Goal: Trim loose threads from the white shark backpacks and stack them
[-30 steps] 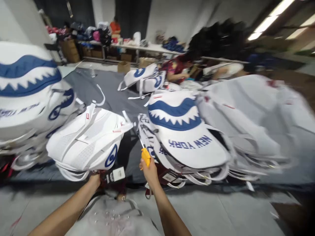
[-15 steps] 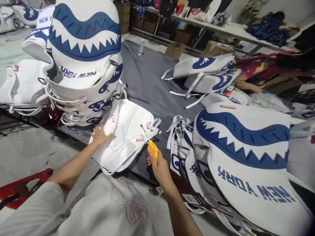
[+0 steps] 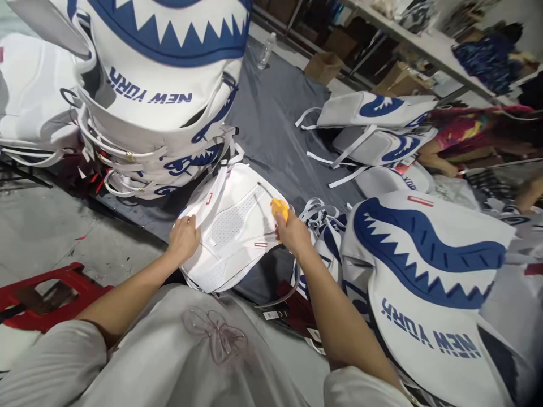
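Observation:
A white backpack (image 3: 231, 223) lies on the dark cloth with its perforated panel and straps facing up. My left hand (image 3: 184, 240) has its fingers curled over the backpack's left edge. In my right hand (image 3: 294, 233) is a yellow air blow gun (image 3: 279, 208), gripped by its handle. Its thin metal nozzle points up and left over the upper part of the panel. A pale hose (image 3: 292, 291) hangs below that hand. The fingers' far sides are hidden.
Stacked white-and-blue backpacks (image 3: 153, 113) rise at the left; more backpacks (image 3: 424, 265) stand at the right. A clear bottle (image 3: 266, 51) is on the grey cloth (image 3: 271, 113). Another person's arm (image 3: 436, 161) reaches in at the right. A red stool (image 3: 63, 294) stands lower left.
The blow gun has moved up and right in my right hand, its nozzle now over the backpack's upper part. My left hand has shifted right and curled over the backpack's edge. The view has shifted.

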Demonstrator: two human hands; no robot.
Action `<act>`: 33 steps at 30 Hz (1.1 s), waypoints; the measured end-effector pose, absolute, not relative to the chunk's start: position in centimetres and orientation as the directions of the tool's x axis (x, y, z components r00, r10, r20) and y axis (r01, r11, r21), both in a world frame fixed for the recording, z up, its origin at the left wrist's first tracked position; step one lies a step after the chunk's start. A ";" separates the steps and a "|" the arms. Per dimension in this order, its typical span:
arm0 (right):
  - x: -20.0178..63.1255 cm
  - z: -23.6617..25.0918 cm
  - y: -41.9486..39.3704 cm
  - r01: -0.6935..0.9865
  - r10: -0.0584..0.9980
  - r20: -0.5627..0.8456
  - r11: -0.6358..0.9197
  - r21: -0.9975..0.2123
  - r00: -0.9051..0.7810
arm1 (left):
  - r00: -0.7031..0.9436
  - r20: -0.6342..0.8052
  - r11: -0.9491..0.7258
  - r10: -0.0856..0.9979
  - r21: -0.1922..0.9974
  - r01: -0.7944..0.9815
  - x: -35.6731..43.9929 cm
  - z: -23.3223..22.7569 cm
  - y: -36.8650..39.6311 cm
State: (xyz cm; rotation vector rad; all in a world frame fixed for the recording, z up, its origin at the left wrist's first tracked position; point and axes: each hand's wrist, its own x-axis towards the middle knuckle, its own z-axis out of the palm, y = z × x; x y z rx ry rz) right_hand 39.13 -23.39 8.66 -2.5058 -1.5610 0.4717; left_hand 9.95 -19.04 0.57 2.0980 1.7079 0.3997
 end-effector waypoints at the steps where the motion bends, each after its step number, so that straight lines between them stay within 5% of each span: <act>1: 38.8 8.9 -22.9 0.854 0.888 -0.191 -0.456 -0.251 0.418 | 0.187 -0.085 -0.094 0.979 0.625 0.775 9.6 0.5 -18.7; 4: 37.3 9.1 -22.7 0.903 0.887 -0.431 -0.312 -0.296 0.165 | 0.096 -0.292 0.251 0.952 0.919 0.302 8.8 -0.9 -16.8; 7: 36.2 9.3 -23.4 0.884 0.861 -0.509 -0.248 -0.396 0.013 | 0.030 -0.445 0.443 0.895 0.895 0.041 8.7 -3.1 -14.8; 9: 35.6 9.8 -23.3 0.889 0.882 -0.461 -0.285 -0.358 0.097 | 0.018 -0.510 0.510 0.860 0.860 -0.015 8.7 -4.2 -13.9; 13: 34.4 11.3 -21.8 0.881 0.832 -0.548 -0.190 -0.433 -0.089 | 0.059 -0.576 0.579 0.815 0.809 -0.099 8.6 -4.9 -13.4; 16: 33.5 12.1 -20.3 0.929 0.878 -0.475 -0.215 -0.302 0.049 | 0.100 -0.577 0.585 0.811 0.805 -0.102 8.4 -5.0 -13.6; 19: 33.0 12.5 -19.7 0.942 0.840 -0.534 -0.092 -0.321 -0.101 | 0.112 -0.573 0.581 0.812 0.812 -0.057 8.4 -5.2 -13.8; 21: 32.9 12.8 -20.2 0.956 0.852 -0.521 -0.110 -0.272 -0.050 | 0.088 -0.561 0.565 0.823 0.824 -0.029 8.6 -5.2 -14.0; 23: 33.1 13.2 -21.3 0.964 0.853 -0.520 -0.172 -0.203 0.043 | 0.074 -0.471 0.469 0.879 0.882 0.047 9.2 -4.9 -14.6; 25: 33.9 13.7 -22.7 0.951 0.744 -0.662 -0.133 -0.280 -0.091 | 0.151 -0.277 0.230 0.949 0.935 0.268 10.4 -4.3 -15.8; 27: 35.4 14.1 -23.8 0.942 0.654 -0.742 -0.132 -0.308 -0.151 | 0.350 -0.129 -0.075 0.928 0.854 0.514 11.9 -3.3 -17.6; 31: 39.5 14.7 -25.1 0.926 0.800 -0.466 -0.338 0.169 0.377 | 0.508 -0.041 -0.383 0.861 0.603 0.699 14.7 -1.5 -22.4; 33: 40.6 14.5 -26.0 0.948 0.787 -0.530 -0.290 0.133 0.316 | 0.611 0.022 -0.531 0.791 0.519 0.669 15.9 -1.2 -24.8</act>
